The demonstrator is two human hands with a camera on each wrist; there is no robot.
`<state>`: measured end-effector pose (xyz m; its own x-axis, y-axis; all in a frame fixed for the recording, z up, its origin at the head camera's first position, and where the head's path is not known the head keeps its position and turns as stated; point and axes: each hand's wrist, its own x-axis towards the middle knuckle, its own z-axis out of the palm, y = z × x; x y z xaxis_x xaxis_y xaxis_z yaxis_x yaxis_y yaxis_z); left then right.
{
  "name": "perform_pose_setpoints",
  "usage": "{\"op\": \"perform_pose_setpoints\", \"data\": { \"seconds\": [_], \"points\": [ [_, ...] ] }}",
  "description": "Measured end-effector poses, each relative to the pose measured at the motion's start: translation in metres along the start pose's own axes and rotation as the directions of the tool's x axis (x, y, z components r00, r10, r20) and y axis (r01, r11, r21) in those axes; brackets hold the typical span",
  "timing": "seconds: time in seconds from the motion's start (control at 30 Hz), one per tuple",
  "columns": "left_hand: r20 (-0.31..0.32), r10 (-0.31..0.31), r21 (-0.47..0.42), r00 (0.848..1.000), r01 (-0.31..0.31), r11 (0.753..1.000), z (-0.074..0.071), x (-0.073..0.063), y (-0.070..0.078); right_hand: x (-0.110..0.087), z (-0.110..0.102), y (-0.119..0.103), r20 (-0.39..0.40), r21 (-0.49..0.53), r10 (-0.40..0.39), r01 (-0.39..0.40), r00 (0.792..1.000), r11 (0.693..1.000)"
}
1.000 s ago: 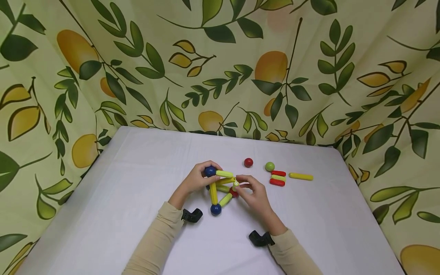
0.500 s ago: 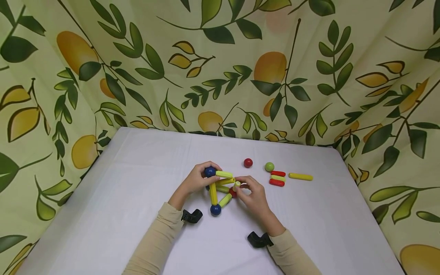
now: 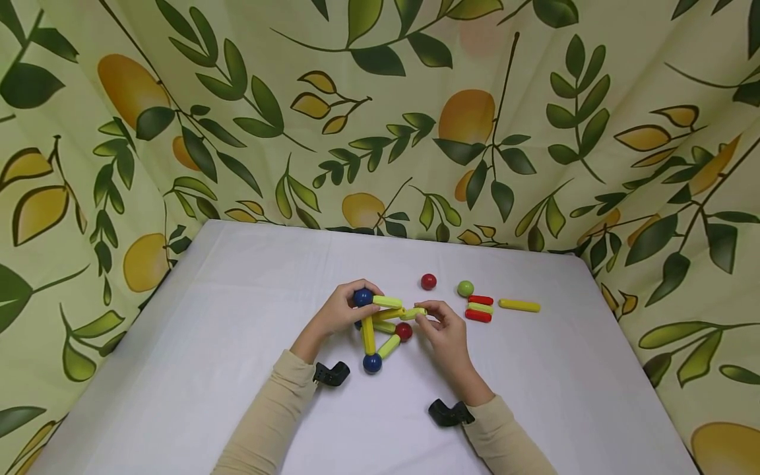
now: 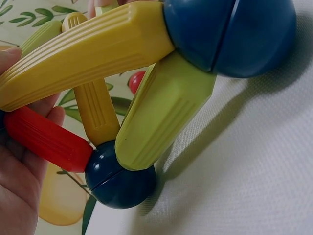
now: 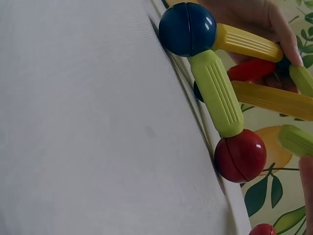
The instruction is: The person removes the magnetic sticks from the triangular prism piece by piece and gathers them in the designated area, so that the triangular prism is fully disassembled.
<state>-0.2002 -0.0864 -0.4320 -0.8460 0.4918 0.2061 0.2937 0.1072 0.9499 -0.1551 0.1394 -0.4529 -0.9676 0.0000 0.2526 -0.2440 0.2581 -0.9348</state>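
My left hand [image 3: 346, 309] grips the upper blue ball [image 3: 363, 297] of a frame made of toy rods and balls. From that ball run a light green rod [image 3: 387, 301] and yellow rods, one reaching down to a lower blue ball [image 3: 372, 363]. A red rod [image 4: 51, 139] links two blue balls in the left wrist view. At the frame's low right corner sits a red ball [image 5: 240, 155], joined to a green rod [image 5: 216, 93]. Between thumb and fingers my right hand [image 3: 445, 333] pinches a short green rod [image 3: 414, 314], its end right at a yellow rod's tip.
Loose on the white table [image 3: 261, 264] lie a red ball [image 3: 429, 282], a green ball [image 3: 466, 288], two red rods [image 3: 478, 316] with a green rod [image 3: 481, 308] between them, and a yellow rod [image 3: 519, 305]. A leaf-patterned curtain [image 3: 380, 165] borders the table.
The green rod in my right hand has turned from end-on to lying sideways, and that hand has shifted slightly right, uncovering the frame's red ball. My left hand stays put.
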Motion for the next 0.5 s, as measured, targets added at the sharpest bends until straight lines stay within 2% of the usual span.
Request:
{"op": "perform_pose_setpoints", "data": {
  "seconds": [0.17, 0.27, 0.4, 0.5],
  "points": [
    [-0.002, 0.002, 0.003, 1.000, -0.002, 1.000, 0.000, -0.001, 0.000, 0.002, -0.004, 0.004, 0.004, 0.062, 0.048, -0.048, 0.999, 0.997],
    [-0.003, -0.004, 0.008, 1.000, 0.004, 1.000, 0.000, 0.000, -0.001, 0.005, -0.009, 0.016, -0.013, 0.072, 0.054, -0.053, 0.998, 0.996],
    [-0.003, -0.017, 0.002, 1.000, 0.017, 1.000, 0.000, 0.004, -0.018, 0.008, -0.020, 0.032, -0.043, 0.102, 0.077, -0.072, 0.996, 0.992],
    [-0.007, -0.021, -0.003, 1.000, 0.021, 1.000, 0.000, 0.006, -0.031, 0.008, -0.033, 0.037, -0.074, 0.109, 0.086, -0.078, 0.994, 0.991]
  ]
}}
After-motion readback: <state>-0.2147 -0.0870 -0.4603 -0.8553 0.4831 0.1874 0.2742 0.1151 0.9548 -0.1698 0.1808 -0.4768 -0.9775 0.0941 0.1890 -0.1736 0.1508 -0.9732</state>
